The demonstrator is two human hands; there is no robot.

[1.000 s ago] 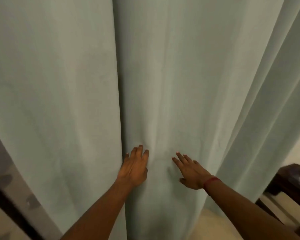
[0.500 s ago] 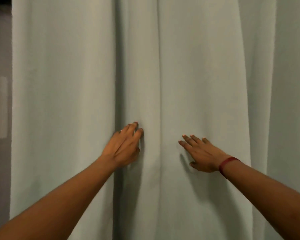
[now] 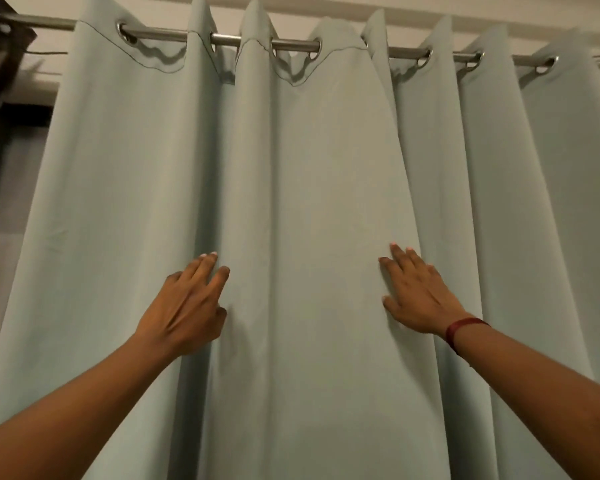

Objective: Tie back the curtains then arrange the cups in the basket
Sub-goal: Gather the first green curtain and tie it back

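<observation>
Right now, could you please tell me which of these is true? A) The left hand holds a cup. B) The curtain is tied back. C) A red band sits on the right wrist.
C: the red band circles the wrist just behind the right hand, which lies flat on the loose-hanging curtain.

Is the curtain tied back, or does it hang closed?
Closed, not tied back: the curtain hangs in straight folds from the rod, left hand and right hand touching it.
</observation>
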